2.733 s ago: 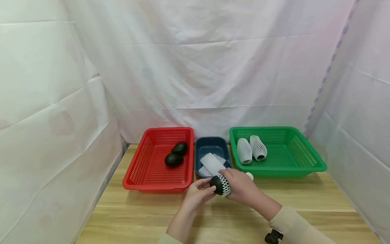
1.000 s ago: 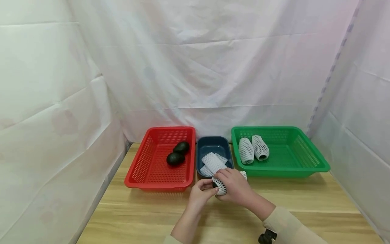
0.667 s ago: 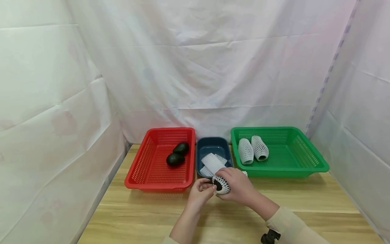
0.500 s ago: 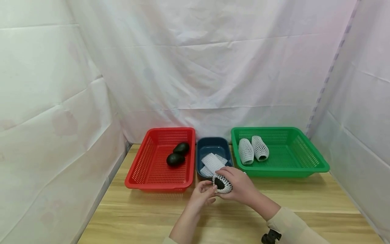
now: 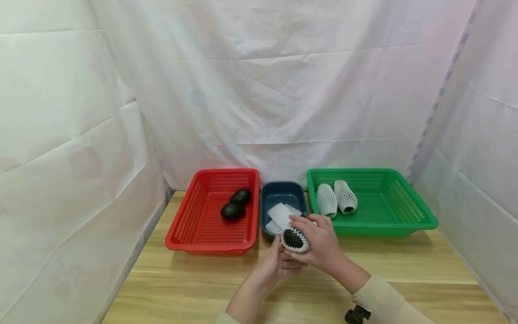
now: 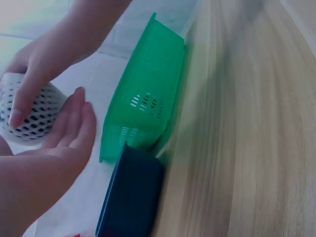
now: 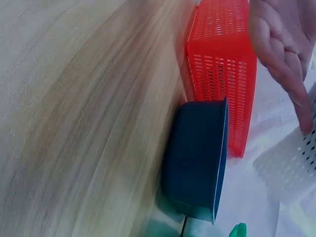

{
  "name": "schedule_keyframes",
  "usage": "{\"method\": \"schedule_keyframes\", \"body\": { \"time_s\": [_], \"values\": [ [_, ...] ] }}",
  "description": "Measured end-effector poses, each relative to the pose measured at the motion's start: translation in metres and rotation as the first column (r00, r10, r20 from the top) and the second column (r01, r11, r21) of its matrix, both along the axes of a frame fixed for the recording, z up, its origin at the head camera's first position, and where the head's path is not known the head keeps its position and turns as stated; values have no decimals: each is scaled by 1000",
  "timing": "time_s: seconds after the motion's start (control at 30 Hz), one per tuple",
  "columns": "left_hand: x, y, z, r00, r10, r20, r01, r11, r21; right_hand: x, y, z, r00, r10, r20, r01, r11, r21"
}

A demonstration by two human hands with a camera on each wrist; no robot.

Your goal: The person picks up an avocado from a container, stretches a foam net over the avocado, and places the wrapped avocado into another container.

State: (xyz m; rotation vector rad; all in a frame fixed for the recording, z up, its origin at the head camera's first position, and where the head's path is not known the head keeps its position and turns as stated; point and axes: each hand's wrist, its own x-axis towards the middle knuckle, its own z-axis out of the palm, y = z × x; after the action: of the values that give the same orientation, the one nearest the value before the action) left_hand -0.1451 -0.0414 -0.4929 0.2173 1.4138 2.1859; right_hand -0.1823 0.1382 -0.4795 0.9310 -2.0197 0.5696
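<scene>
A dark avocado (image 5: 292,238) sits inside a white foam net sleeve (image 6: 39,111), its end showing through the sleeve's opening. My right hand (image 5: 323,243) grips the sleeved avocado from the right, thumb and fingers round it. Beside and below it is my left hand (image 5: 275,265), fingers extended and palm turned up in the left wrist view, touching the sleeve. The sleeve's narrower white tail (image 7: 279,160) sticks out in the right wrist view. Just behind the hands, a dark blue bin (image 5: 283,186) holds flat foam net sleeves (image 5: 281,216).
At left, a red basket (image 5: 184,246) holds two bare avocados (image 5: 233,211). A green basket (image 5: 404,228) at right holds two avocados in net sleeves (image 5: 327,201). Everything stands on a wooden table (image 5: 194,288), with white cloth (image 5: 259,103) behind and at the sides.
The sleeve has come further over the avocado, and its opening has turned toward the head camera. My left hand's fingers have left their pinch at the sleeve's edge and straightened beneath it.
</scene>
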Motion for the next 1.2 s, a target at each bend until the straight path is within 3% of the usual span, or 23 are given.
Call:
{"method": "schedule_keyframes", "body": {
  "time_s": [0.1,0.27,0.4,0.53,0.67,0.83,1.2],
  "values": [
    [0,-1,4,996,69,51,-74,992,102,4,1,3,1000,14,1,-14,999,-29],
    [-1,-6,8,979,191,65,-202,947,250,7,4,4,995,99,-18,-100,991,-84],
    [-2,-10,11,962,270,36,-268,918,292,7,7,3,994,108,5,-107,989,-105],
    [-3,-12,14,950,308,41,-307,907,288,8,9,0,995,78,55,-72,993,-96],
    [-4,-13,17,947,318,40,-317,911,265,10,10,-3,993,55,101,-46,995,-86],
    [-4,-12,18,953,302,24,-299,921,249,10,8,-6,983,128,131,-111,985,-132],
    [-3,-12,16,985,171,-34,-161,968,191,9,6,-6,952,276,133,-262,959,-112]
  ]
}}
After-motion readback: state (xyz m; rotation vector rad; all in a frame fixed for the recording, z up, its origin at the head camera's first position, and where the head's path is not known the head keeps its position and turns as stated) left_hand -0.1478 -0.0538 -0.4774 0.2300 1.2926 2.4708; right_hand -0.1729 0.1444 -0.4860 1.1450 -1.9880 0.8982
